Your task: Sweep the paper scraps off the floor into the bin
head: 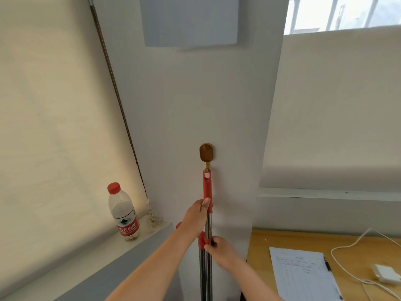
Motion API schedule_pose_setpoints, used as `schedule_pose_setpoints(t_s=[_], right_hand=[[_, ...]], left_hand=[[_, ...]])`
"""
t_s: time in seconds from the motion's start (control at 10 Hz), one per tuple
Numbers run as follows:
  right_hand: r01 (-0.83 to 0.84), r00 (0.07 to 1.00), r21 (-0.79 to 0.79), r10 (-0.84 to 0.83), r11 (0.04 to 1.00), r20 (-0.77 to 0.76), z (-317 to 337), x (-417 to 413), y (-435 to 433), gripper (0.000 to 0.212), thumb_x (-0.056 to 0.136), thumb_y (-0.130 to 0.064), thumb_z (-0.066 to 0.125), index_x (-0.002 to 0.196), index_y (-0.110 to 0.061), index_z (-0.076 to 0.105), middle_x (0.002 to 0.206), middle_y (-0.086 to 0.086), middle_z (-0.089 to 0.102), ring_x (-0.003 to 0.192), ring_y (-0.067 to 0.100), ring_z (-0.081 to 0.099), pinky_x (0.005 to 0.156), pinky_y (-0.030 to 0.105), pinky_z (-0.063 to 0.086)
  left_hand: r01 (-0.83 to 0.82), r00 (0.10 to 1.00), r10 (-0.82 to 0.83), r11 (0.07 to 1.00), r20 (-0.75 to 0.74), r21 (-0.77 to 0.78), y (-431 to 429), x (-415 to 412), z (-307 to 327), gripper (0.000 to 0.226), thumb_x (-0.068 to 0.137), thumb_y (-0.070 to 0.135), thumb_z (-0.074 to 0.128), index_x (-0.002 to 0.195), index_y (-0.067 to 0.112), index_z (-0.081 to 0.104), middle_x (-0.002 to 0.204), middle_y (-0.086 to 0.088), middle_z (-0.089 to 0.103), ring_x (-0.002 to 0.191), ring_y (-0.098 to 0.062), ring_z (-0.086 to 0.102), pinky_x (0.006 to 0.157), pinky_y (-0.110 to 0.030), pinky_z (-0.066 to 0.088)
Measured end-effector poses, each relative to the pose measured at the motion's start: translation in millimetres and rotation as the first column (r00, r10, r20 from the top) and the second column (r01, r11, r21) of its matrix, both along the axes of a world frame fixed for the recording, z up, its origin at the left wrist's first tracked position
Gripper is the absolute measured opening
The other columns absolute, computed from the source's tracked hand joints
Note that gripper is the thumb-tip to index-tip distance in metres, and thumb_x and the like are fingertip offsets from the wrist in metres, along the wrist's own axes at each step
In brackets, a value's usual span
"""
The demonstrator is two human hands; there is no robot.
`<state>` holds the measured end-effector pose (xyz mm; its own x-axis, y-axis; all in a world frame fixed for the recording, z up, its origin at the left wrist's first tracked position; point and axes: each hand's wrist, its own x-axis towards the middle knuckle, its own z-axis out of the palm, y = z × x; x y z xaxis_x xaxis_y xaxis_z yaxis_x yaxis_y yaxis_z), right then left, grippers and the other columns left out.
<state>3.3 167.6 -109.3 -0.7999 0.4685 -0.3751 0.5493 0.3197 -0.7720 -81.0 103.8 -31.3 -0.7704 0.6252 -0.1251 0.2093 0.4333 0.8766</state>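
A broom handle (207, 190) with a red plastic top and a steel shaft hangs by its end loop from a brown wall hook (206, 153). A second steel shaft runs beside it, joined by a red clip (202, 239). My left hand (196, 216) grips the handle at the lower end of the red top. My right hand (221, 250) holds the steel shafts just below the red clip. The broom head, the paper scraps, the floor and the bin are out of view.
A water bottle (124, 211) with a red cap stands on the windowsill (91, 257) at the left. At the right is a wooden desk (260, 257) with a printed sheet (303, 274), a pen, and a white charger (386, 273) with its cable. Blinds cover both windows.
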Motion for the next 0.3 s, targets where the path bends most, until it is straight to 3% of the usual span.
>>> schedule_pose_setpoints(t_s=[0.1, 0.2, 0.3], right_hand=[[-0.082, 0.995, 0.039, 0.080, 0.996, 0.059, 16, 2, 16, 0.024, 0.092, -0.026, 0.054, 0.102, -0.011, 0.069, 0.079, -0.004, 0.060, 0.072, 0.009, 0.055, 0.077, 0.032, 0.053], [-0.109, 0.992, 0.065, 0.104, 0.992, 0.078, 42, 2, 28, 0.052, 0.089, -0.030, 0.058, 0.137, -0.011, 0.053, 0.132, 0.004, 0.058, 0.123, 0.020, 0.053, 0.107, 0.033, 0.039], [-0.117, 0.993, 0.077, 0.115, 0.990, 0.019, 92, -2, 36, 0.053, 0.089, -0.029, 0.057, 0.138, -0.010, 0.050, 0.135, 0.009, 0.056, 0.124, 0.024, 0.054, 0.105, 0.033, 0.041]], left_hand=[[-0.036, 0.997, 0.032, 0.998, -0.074, -0.059, -5, -5, 8, 0.040, 0.101, 0.041, 0.039, 0.096, 0.012, 0.067, 0.095, -0.007, 0.070, 0.088, -0.018, 0.066, 0.084, -0.032, 0.053], [-0.023, 1.000, 0.024, 1.000, -0.004, 0.020, -11, -17, 26, 0.022, 0.096, 0.025, 0.057, 0.087, 0.009, 0.070, 0.094, -0.011, 0.073, 0.080, -0.016, 0.072, 0.079, -0.033, 0.060], [-0.094, 0.994, 0.099, 0.991, -0.051, 0.099, -17, -37, 74, 0.020, 0.094, 0.016, 0.060, 0.088, 0.000, 0.070, 0.092, -0.016, 0.073, 0.074, -0.019, 0.074, 0.071, -0.035, 0.062]])
